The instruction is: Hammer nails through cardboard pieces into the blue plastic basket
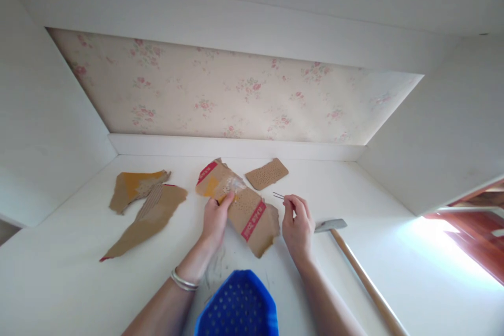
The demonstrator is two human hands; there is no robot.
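My left hand point(216, 220) grips the lower left edge of a torn piece of brown cardboard point(240, 207), thumb on top. This piece carries red printed tape, a yellow patch, a whitish scuffed area and many small holes. Just right of it, my right hand point(297, 223) pinches two thin dark nail-like pins point(279, 196), whose ends point left. Whether they are nails or the tips of one tool, I cannot make out. Beyond the hands lies a smaller rectangular cardboard piece point(266, 174) dotted with holes. A hammer point(354, 262) with a wooden handle rests beside my right forearm.
A blue perforated plastic basket point(271, 310) stands at the near edge between my forearms. Torn cardboard scraps point(157, 215) lie on the left of the white surface point(370, 194). White panels rise on both sides, with floral wallpaper point(236, 94) behind and a white panel overhead.
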